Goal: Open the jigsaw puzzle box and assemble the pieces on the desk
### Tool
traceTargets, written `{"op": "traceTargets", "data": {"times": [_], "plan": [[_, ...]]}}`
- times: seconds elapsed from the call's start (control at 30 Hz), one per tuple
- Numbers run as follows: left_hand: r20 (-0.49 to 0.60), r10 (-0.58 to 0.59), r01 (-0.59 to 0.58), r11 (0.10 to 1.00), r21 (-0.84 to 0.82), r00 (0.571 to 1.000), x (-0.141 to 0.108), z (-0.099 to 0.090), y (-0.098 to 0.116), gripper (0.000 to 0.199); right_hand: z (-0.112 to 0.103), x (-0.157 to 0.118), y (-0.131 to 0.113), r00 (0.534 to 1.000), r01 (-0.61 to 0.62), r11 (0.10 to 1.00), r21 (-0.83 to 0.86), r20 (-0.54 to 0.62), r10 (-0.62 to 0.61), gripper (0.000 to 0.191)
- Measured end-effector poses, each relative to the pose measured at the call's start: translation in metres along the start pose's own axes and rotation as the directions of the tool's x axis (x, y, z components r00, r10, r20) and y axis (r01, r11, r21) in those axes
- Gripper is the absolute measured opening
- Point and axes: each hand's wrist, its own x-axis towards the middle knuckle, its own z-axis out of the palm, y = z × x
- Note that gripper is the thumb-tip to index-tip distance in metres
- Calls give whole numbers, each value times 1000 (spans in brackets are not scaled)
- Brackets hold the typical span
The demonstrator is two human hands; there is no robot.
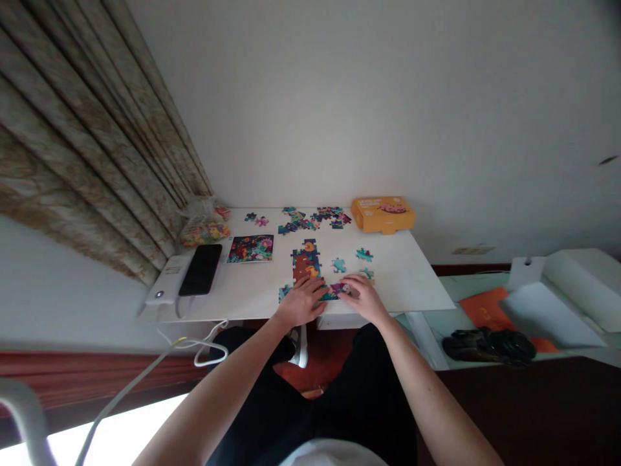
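Resting my spread left hand (301,304) on the puzzle (303,264), presumably steadying it; right hand (363,298) touches near-edge purple piece (335,289), can't tell if gripped.

On the table (407,278) before me, the joined puzzle (304,265) lies under and beyond my left hand (304,302), with my right hand (363,298) just beside it. More pieces (301,223) lie behind, left of the carton (383,215); left of the puzzle is the picture card (250,249), then the phone (200,270), perhaps partly on a flat box (166,283).
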Motion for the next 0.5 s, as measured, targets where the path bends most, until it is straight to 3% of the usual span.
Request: {"op": "traceTargets", "data": {"times": [0.17,0.5], "plan": [[-5,-4,4,1000,-2,1000,0,0,0,38,1,-1,0,997,28,998,-64,68,-23,23],[1,-7,7,1000,8,1000,1,1,0,38,-1,-5,-6,994,76,989,-127,82,-66,29]]}}
